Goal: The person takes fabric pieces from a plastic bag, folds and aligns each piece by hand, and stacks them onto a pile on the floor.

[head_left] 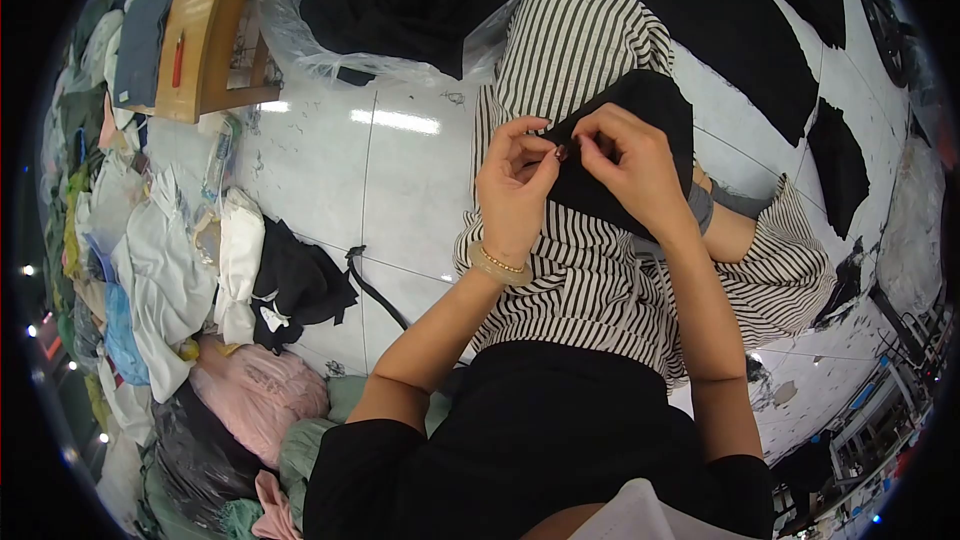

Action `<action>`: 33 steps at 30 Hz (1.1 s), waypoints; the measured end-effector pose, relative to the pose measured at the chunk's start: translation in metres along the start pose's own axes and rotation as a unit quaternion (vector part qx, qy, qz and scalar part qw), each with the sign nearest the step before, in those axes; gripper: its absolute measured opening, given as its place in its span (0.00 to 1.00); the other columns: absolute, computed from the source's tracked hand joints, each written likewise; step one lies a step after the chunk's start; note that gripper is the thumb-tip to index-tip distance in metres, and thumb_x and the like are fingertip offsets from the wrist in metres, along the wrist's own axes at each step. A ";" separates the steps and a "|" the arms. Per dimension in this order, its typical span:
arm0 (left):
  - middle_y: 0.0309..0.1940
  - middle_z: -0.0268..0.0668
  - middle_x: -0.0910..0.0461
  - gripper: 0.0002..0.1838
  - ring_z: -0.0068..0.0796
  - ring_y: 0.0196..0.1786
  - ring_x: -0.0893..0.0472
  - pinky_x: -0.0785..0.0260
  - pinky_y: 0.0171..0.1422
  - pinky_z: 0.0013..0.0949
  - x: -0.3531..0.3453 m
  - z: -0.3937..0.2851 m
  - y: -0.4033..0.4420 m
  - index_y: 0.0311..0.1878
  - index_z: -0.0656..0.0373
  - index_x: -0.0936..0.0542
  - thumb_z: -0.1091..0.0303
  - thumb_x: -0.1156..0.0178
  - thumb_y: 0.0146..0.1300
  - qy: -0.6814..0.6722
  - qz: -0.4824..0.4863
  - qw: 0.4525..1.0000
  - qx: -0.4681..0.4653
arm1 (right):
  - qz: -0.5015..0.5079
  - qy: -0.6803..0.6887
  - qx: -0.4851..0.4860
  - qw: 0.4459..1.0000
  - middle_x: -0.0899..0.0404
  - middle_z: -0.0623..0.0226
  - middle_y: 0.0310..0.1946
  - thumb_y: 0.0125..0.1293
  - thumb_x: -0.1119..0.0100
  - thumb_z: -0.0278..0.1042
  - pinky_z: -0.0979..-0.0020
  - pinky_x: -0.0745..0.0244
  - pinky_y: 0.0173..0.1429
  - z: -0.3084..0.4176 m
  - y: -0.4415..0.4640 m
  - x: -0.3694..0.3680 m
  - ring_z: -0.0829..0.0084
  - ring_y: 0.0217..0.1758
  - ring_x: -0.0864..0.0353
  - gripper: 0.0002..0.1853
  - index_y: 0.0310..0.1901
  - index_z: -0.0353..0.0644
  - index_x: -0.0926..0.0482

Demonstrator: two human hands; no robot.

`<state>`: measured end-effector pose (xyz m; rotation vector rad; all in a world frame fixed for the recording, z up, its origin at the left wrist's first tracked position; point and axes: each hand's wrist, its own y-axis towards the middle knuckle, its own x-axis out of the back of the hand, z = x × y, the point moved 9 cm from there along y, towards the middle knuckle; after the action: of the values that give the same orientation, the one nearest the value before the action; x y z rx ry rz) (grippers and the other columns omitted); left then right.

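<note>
Over my striped trousers [585,30] lies a piece of black cloth [655,105], spread across the lap. Above its left edge, my left hand [515,175] is closed in a pinch, thumb against fingers. At its fingertips shows a small dark, reddish shiny thing [561,152], too small to name. Just to the right, my right hand [630,155] is also closed in a pinch, its fingertips near the left ones and over the cloth. Whatever sits between the right fingertips is too small or hidden to make out.
A plastic bag [285,0] holding black fabric lies ahead on the tiled floor. Large black cloth pieces [720,30] are at the upper right. Heaped garments and bags, including a pink bundle [260,395], fill the left. A wooden table [215,30] bears a red tool [178,62].
</note>
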<state>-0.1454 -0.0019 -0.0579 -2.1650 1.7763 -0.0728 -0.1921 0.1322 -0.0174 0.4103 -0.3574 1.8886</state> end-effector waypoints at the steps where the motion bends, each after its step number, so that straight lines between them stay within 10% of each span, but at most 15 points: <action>1: 0.36 0.32 0.22 0.18 0.18 0.40 0.21 0.28 0.48 0.20 0.000 0.000 0.000 0.54 0.62 0.27 0.85 0.42 0.61 0.000 -0.001 1.000 0.000 | -0.021 0.014 -0.025 0.999 0.25 0.66 0.28 0.58 0.41 0.22 0.76 0.34 0.29 -0.006 -0.001 0.004 0.76 0.25 0.28 0.05 0.37 0.35 0.22; 13: 0.35 0.31 0.22 0.18 0.17 0.40 0.21 0.28 0.47 0.20 -0.001 0.001 -0.001 0.54 0.62 0.27 0.85 0.42 0.61 0.000 0.003 1.000 0.015 | -0.043 0.036 -0.060 0.997 0.26 0.68 0.28 0.58 0.40 0.22 0.77 0.35 0.30 -0.015 -0.001 0.006 0.79 0.27 0.28 0.05 0.37 0.35 0.22; 16: 0.35 0.31 0.22 0.17 0.17 0.40 0.21 0.28 0.47 0.20 -0.002 -0.001 -0.001 0.54 0.62 0.27 0.85 0.42 0.61 -0.002 0.007 1.000 0.000 | -0.022 -0.019 0.054 0.998 0.26 0.69 0.27 0.58 0.41 0.21 0.78 0.36 0.29 0.007 0.000 0.003 0.81 0.26 0.29 0.04 0.36 0.34 0.22; 23: 0.36 0.31 0.22 0.18 0.17 0.40 0.22 0.29 0.47 0.20 -0.001 -0.001 -0.001 0.54 0.62 0.27 0.85 0.42 0.61 0.008 0.007 1.000 0.005 | -0.028 0.017 -0.086 0.996 0.25 0.67 0.28 0.56 0.38 0.26 0.70 0.28 0.37 -0.015 -0.002 0.007 0.68 0.32 0.24 0.06 0.34 0.36 0.23; 27: 0.35 0.31 0.22 0.17 0.17 0.40 0.21 0.28 0.48 0.20 -0.001 -0.001 -0.001 0.53 0.62 0.27 0.85 0.42 0.61 0.011 0.004 1.000 0.001 | -0.021 -0.046 0.073 0.996 0.26 0.69 0.28 0.57 0.40 0.21 0.79 0.35 0.29 0.008 -0.002 0.001 0.79 0.25 0.30 0.04 0.35 0.35 0.23; 33: 0.37 0.31 0.22 0.17 0.17 0.40 0.22 0.30 0.47 0.19 -0.003 -0.002 -0.001 0.54 0.63 0.27 0.85 0.43 0.62 0.004 0.009 1.000 0.013 | -0.038 0.055 -0.091 0.994 0.25 0.68 0.28 0.57 0.40 0.24 0.73 0.30 0.34 -0.016 -0.005 0.007 0.73 0.30 0.26 0.04 0.34 0.35 0.22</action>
<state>-0.1455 0.0004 -0.0556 -2.1338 1.7896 -0.0988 -0.1913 0.1464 -0.0286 0.1947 -0.4304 1.7790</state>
